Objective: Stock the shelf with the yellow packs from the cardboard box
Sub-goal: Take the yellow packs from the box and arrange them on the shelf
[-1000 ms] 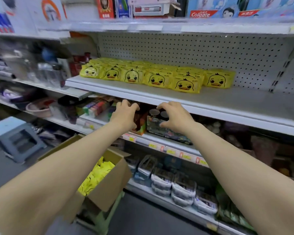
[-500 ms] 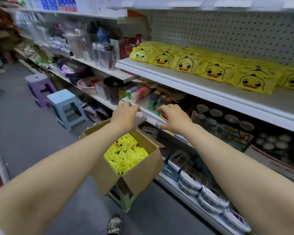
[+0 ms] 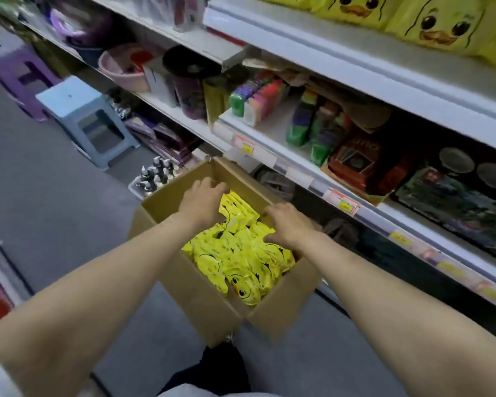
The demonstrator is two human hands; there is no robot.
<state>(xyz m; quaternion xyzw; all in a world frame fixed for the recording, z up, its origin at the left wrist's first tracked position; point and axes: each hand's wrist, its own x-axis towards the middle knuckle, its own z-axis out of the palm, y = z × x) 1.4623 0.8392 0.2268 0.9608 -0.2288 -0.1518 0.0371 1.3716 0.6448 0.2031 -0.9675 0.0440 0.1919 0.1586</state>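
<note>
I am reaching both hands into the open cardboard box (image 3: 206, 299), where the yellow packs (image 3: 241, 262) are lying heaped. My right hand (image 3: 287, 224) is curling fingers and thumb round a pack at the pile's right side. My left hand (image 3: 204, 202) is bending over the far packs, fingertips hidden; I cannot tell whether it is gripping. Stocked packs (image 3: 430, 21) are sitting on the shelf (image 3: 355, 61) above.

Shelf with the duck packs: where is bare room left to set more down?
A bare white strip runs along the shelf front, between the packs and its edge. The lower shelf is crowded with coloured goods. The box is heaped with packs; the floor left of it, toward the blue stool, is bare.
</note>
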